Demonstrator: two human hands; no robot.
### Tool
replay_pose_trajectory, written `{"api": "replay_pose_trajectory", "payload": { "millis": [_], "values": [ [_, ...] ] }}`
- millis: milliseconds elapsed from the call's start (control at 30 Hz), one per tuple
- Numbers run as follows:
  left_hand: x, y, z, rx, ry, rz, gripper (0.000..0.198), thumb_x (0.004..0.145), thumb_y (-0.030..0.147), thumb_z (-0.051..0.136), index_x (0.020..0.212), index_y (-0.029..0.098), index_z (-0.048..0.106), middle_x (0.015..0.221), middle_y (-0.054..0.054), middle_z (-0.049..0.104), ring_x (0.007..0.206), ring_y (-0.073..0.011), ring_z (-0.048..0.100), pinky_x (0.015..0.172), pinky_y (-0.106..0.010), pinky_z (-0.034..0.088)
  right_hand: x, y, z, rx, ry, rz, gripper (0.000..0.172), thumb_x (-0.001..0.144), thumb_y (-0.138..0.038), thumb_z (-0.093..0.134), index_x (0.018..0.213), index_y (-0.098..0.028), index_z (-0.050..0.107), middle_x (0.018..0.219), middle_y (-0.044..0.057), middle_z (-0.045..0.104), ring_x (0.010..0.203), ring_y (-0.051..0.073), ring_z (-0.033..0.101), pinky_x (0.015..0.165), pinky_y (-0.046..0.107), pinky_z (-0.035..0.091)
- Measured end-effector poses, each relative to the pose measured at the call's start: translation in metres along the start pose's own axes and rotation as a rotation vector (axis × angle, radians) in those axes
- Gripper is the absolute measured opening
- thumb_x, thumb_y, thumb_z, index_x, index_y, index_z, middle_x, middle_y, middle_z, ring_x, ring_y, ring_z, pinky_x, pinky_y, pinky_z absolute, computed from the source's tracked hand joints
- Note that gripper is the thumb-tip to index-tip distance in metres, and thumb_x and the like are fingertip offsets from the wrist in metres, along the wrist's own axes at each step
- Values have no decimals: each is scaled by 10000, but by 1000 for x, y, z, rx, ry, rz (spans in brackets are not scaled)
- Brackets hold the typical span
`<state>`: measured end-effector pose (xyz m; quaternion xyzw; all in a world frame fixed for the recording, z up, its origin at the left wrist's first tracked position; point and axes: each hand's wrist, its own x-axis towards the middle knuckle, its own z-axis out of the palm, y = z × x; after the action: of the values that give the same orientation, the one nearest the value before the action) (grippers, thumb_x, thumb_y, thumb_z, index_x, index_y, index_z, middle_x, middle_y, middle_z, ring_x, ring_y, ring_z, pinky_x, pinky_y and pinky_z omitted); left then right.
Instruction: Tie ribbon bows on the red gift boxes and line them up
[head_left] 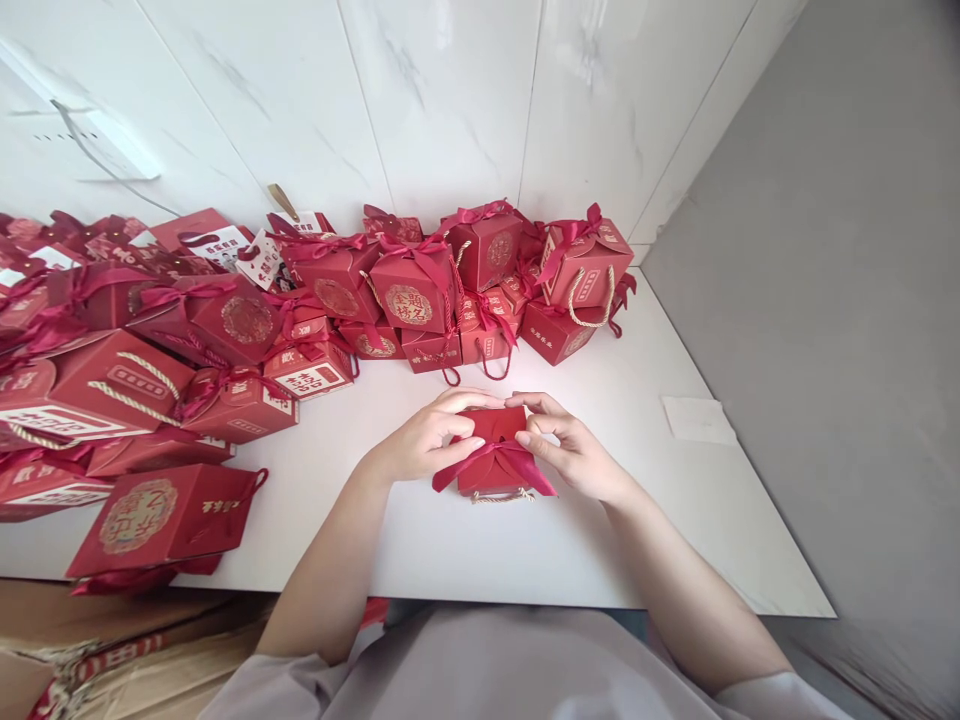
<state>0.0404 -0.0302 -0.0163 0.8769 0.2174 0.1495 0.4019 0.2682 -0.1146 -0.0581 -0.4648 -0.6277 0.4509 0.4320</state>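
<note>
A small red gift box [495, 425] stands on the white table in front of me, between my hands. A dark red ribbon [499, 462] is tied across its folded top, with loose tails at both sides. On its near side hangs a twisted cream cord handle [501, 496]. My left hand [431, 435] grips the box's left side, thumb on the top by the ribbon and fingers reaching round the far edge. From the right, my right hand [566, 440] holds the opposite side, thumb and fingertips at the far right corner.
Stacked red gift boxes [412, 290] with ribbons and cords line the wall and crowd the left. One box [165, 525] lies tipped at the table's near left edge. A white paper [699, 420] lies on the right. Cardboard [150, 650] sits below left.
</note>
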Motion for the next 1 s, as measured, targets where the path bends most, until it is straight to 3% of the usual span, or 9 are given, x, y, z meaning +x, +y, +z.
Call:
{"api": "replay_pose_trajectory", "payload": {
  "millis": [133, 200, 467, 700, 767, 900, 1000],
  "values": [
    [-2, -3, -2, -61, -61, -55, 432, 930, 287, 485, 539, 187, 330, 1481, -64, 505, 1132, -240, 643, 941, -366, 490, -1, -3, 0, -21, 8, -17, 346, 968, -396, 550, 675, -225, 618, 1368, 51, 514, 1378, 268, 403, 1146, 466, 297],
    [-2, -4, -2, -90, -64, -62, 447, 924, 299, 487, 540, 192, 284, 1488, -69, 498, 1152, -256, 641, 909, -357, 496, -1, -4, 0, -36, 8, -28, 343, 970, -388, 549, 678, -226, 628, 1371, 51, 512, 1387, 272, 392, 1147, 475, 297],
    [1, -9, -1, -241, -54, -42, 456, 887, 283, 509, 532, 212, 231, 1466, -76, 519, 1346, -282, 507, 1057, -390, 429, -2, -5, -1, -88, 10, -36, 374, 970, -387, 549, 640, -218, 594, 1375, 45, 512, 1402, 278, 368, 1169, 498, 272],
    [2, -17, -2, -376, -71, -43, 434, 857, 255, 558, 512, 196, 301, 1491, -144, 466, 1233, -319, 600, 985, -398, 459, -3, -8, -3, -139, 1, -63, 365, 972, -379, 547, 653, -214, 611, 1401, 51, 501, 1445, 294, 302, 1171, 529, 260],
    [3, -20, -1, -388, -65, -39, 434, 854, 254, 570, 508, 193, 315, 1486, -146, 472, 1272, -319, 568, 1027, -399, 431, -4, -7, -3, -148, 12, -75, 359, 970, -371, 554, 654, -213, 614, 1403, 52, 501, 1450, 292, 295, 1172, 524, 258],
    [5, -23, 2, -338, 25, -3, 445, 857, 271, 594, 491, 182, 358, 1434, -99, 554, 1387, -299, 438, 1139, -407, 320, -2, -4, 1, -103, 66, -105, 385, 967, -363, 564, 615, -211, 603, 1403, 44, 519, 1445, 281, 311, 1176, 505, 255],
    [7, -22, 7, -345, 134, -49, 443, 892, 318, 579, 504, 165, 429, 1428, -82, 555, 1345, -284, 478, 1118, -403, 341, 0, -2, 4, -20, 100, -101, 426, 966, -387, 565, 579, -212, 600, 1411, 39, 532, 1436, 278, 333, 1173, 486, 272]
  ]
}}
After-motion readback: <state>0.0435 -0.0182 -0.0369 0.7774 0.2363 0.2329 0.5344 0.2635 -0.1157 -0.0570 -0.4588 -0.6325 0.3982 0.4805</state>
